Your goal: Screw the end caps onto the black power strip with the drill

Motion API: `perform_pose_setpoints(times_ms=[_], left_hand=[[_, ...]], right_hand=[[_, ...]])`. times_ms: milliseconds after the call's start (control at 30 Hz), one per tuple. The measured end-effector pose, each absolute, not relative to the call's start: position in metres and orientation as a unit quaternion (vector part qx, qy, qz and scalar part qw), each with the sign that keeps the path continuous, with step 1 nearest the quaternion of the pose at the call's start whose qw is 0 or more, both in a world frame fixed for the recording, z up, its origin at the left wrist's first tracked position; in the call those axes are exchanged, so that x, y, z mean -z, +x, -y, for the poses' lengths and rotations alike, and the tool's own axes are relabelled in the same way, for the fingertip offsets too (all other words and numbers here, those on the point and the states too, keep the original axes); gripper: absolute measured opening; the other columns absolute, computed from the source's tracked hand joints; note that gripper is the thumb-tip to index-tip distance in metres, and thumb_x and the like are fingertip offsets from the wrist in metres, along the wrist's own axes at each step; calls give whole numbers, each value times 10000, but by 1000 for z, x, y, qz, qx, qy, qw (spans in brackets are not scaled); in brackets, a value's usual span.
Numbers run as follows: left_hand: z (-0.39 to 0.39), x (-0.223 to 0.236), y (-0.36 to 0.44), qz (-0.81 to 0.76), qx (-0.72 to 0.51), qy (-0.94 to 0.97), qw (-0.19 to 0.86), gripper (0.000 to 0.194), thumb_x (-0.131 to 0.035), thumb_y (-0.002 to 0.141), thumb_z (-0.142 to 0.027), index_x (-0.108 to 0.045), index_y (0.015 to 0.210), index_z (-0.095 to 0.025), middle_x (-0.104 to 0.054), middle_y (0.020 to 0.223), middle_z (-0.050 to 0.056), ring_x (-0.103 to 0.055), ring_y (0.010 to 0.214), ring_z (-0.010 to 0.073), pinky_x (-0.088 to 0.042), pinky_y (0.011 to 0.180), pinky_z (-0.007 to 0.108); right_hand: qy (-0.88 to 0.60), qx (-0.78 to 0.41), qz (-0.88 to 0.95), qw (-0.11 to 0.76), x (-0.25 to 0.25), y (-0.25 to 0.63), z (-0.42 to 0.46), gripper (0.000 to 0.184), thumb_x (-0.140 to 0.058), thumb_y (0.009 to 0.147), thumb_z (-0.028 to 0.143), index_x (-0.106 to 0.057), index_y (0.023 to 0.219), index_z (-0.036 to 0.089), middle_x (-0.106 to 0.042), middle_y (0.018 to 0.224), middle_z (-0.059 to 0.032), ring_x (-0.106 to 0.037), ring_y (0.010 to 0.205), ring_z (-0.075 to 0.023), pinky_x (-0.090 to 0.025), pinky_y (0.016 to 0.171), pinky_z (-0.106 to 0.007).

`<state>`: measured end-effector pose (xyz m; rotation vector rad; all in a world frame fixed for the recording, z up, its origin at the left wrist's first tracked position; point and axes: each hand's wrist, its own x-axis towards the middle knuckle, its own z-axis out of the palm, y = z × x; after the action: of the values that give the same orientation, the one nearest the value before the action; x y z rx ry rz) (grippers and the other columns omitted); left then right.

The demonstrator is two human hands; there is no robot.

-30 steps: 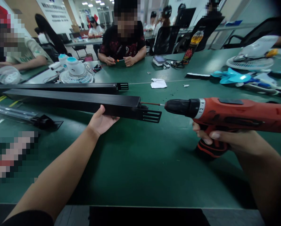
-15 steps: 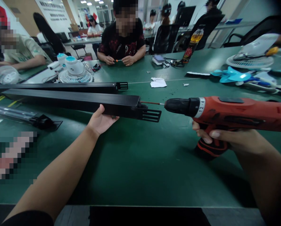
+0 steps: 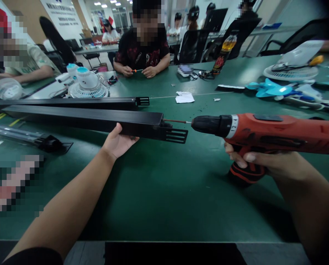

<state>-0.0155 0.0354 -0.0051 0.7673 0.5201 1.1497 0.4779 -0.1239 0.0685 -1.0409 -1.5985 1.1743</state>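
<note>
My left hand (image 3: 119, 141) grips a long black rectangular housing (image 3: 98, 118) from below near its right end, thumb on the near side. A flat slotted tab (image 3: 176, 135) sticks out of that end. In my right hand (image 3: 253, 159) is a red and black cordless drill (image 3: 280, 132), held level by its handle and pointing left. From its chuck a long thin bit (image 3: 177, 121) reaches to the end of the housing; the exact spot its tip meets is hidden. Behind lies a second black housing (image 3: 109, 102) with a similar slotted end.
On the green table (image 3: 164, 191), a clear-and-black strip (image 3: 29, 136) lies at left. White fan parts (image 3: 87, 82) stand at back left, with blue fan blades (image 3: 272, 88) at right. Paper scraps (image 3: 184, 97) and a drink bottle (image 3: 225, 53) are farther back. Across sits a person (image 3: 144, 48) holding a small tool.
The drill and housing look almost the same, with only a very slight shift left in view. Both hands keep their grip.
</note>
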Motion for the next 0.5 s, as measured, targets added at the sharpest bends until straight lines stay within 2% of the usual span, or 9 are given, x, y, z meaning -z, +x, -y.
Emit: perform_pose_setpoints(times_ms=[100,267,500], left_hand=[[-36,5,-16,-235,-527,347,739,533,-1061,954,-604,-869,1348,-300,-958,1280,97,-916,1210,340,-749,997,429],[-35,4,-16,-237,-522,347,742,529,-1064,952,-609,-873,1337,-301,-959,1284,91,-916,1228,339,-744,998,427],[-35,3,-15,-241,-528,346,737,543,-1089,928,-616,-882,1309,-290,-961,1281,101,-915,1178,330,-753,988,423]], right_hand=[[-417,-461,632,463,-68,477,126,377,-1116,990,582,-1014,1196,284,-878,900,-69,-701,576,-169,-637,537,-315],[-398,-496,636,437,-65,486,124,327,-1101,1021,487,-1007,1271,299,-931,1103,-88,-751,620,-169,-700,596,-332],[-407,-493,637,432,-68,478,122,344,-1104,1003,530,-1003,1229,291,-906,997,-78,-719,590,-180,-702,592,-357]])
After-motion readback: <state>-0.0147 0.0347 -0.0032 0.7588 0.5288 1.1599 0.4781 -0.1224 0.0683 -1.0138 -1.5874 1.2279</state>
